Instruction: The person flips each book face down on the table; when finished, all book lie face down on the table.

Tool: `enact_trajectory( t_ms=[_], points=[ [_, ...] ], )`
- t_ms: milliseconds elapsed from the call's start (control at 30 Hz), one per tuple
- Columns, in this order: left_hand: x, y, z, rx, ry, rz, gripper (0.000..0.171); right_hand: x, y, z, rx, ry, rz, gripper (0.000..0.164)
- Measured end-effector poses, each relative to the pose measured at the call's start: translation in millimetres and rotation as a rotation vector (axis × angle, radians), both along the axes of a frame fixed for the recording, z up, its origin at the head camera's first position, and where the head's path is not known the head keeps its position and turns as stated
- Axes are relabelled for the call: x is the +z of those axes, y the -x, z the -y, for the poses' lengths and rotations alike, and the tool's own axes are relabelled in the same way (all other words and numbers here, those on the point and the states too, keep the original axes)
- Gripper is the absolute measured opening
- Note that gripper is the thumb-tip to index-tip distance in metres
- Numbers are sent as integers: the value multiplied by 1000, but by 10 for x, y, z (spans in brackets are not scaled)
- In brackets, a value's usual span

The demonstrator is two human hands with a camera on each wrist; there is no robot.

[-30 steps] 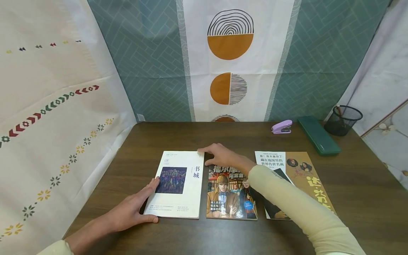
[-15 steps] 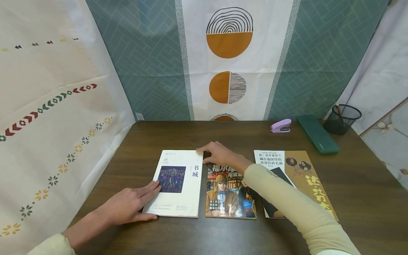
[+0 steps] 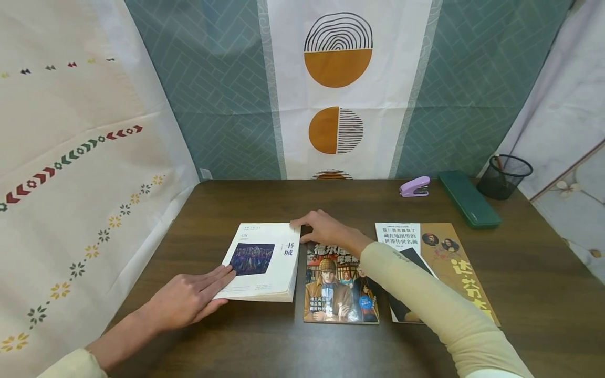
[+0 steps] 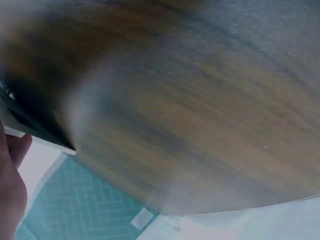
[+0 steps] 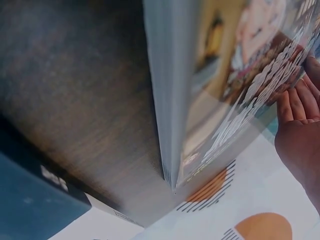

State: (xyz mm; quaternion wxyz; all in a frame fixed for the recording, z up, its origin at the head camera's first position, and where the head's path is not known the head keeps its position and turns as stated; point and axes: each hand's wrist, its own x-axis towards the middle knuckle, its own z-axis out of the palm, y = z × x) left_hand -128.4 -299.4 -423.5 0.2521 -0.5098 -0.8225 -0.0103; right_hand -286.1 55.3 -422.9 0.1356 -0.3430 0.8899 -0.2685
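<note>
A white book [image 3: 271, 262] with a dark picture on its cover lies at the left of the row, its near edge raised off the table and its far edge low. My left hand [image 3: 186, 299] grips its near left part, fingers flat over the cover and thumb at the lower edge. In the left wrist view, fingers show beside the book's pale edge [image 4: 47, 144]. With curved index finger and thumb, my right hand [image 3: 326, 228] holds the far right corner. Its forearm passes over a comic-style book [image 3: 328, 294] with a detective on the front.
Right of these lies a book with a white and tan cover [image 3: 437, 247], partly hidden by my right sleeve. Along the back stand a purple stapler [image 3: 415, 187], a green case [image 3: 469, 199] and a black mesh pen holder [image 3: 503, 178]. Fabric walls border the brown table [image 3: 227, 202].
The near edge of the white book has risen off the table, and my left hand has moved up with it. My right hand has stayed at the far right corner.
</note>
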Motion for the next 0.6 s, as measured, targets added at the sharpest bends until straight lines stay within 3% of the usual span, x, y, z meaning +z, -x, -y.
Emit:
enact_trajectory(
  t_ms=[200,600],
  points=[
    [148,16,-20,18,-107,-9,56,-3,5,3,11,8,-41,51],
    [422,61,-42,134,-231,23,51,-61,34,-5,42,58,-83,49]
  ],
)
